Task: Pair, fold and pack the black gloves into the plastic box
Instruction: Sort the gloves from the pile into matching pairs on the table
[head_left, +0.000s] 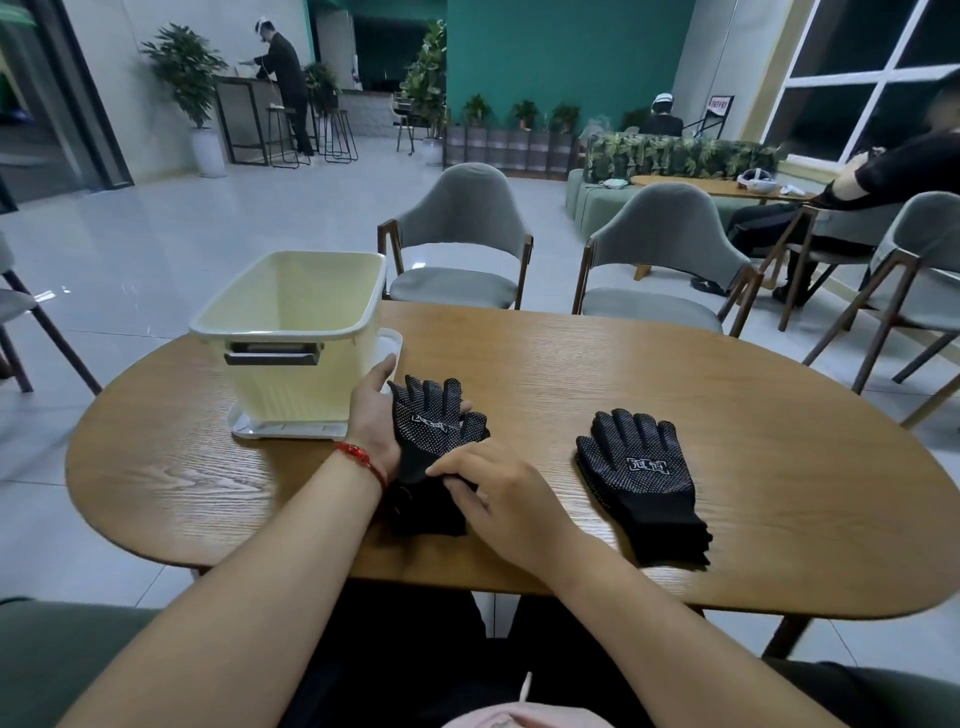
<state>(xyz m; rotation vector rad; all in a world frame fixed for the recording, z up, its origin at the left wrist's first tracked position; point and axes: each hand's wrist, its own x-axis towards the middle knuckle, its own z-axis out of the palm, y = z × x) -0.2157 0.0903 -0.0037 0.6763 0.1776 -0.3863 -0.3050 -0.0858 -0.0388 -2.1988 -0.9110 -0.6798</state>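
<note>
One view here, worn on the person's head, facing forward and tilted down over the oval wooden table (571, 364). It's a wide lens: the table edge bows and the room bends at the borders. Both forearms rise from the bottom edge, and the left hand (371, 415) and right hand (498, 493) sit close to the camera, just below centre, on the black gloves (431, 431). The plastic box (291, 379) stands a little farther, left of centre. Past the far edge come the grey chairs (457, 218), then the green wall (561, 57) well back.
</note>
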